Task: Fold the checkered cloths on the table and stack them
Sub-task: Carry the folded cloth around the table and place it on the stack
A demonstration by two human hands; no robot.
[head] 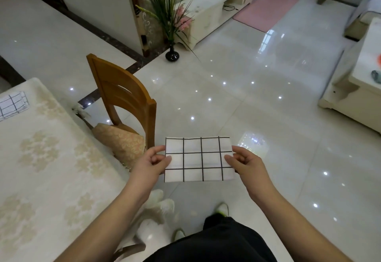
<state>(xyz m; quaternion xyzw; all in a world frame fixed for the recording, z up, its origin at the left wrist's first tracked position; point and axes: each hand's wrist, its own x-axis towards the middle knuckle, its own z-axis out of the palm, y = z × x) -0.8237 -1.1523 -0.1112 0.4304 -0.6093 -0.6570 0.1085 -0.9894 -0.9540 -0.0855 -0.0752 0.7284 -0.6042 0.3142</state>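
Bright, even indoor light. The glossy floor (237, 97) throws back many small white points of ceiling light and a pale window reflection at upper right. Shadows are faint and soft. Wide-angle bending curves the table (41, 158) edge and the far furniture. Corners look slightly soft; the centre is sharp.

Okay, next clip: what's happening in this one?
A person stands beside a table and holds a folded checkered cloth in the air over the floor, away from the tabletop. The left hand pinches its left edge and the right hand pinches its right edge, keeping it flat and stretched between them. Another folded checkered cloth already lies on the far part of the table, so the held one has not yet been stacked there. A wooden chair stands at the table.
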